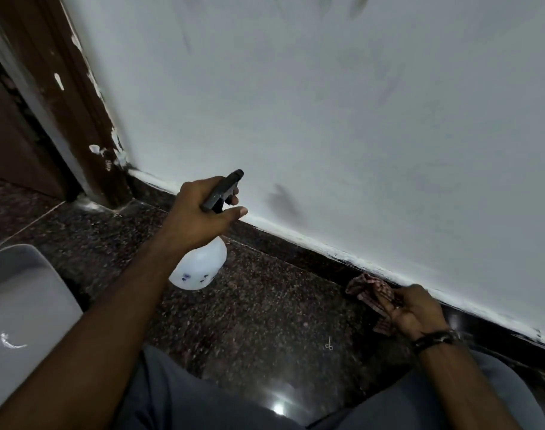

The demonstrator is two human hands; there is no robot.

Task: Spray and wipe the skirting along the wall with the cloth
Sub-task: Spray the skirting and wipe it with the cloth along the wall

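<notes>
Two hands: left hand (200, 212) gripping spray bottle (201, 265); right hand (417, 311) bunching cloth (373, 290) against skirting (296, 252)

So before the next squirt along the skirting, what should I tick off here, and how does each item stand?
1. Left hand grips the spray bottle: ok.
2. Nozzle aimed at the skirting: not ok, it points at the white wall above.
3. Right hand holds the cloth: ok.
4. Cloth close to the skirting, ready to wipe: ok.
5. Liquid left in the bottle: cannot tell.
6. Skirting ahead unobstructed up to the door frame: ok.
</notes>
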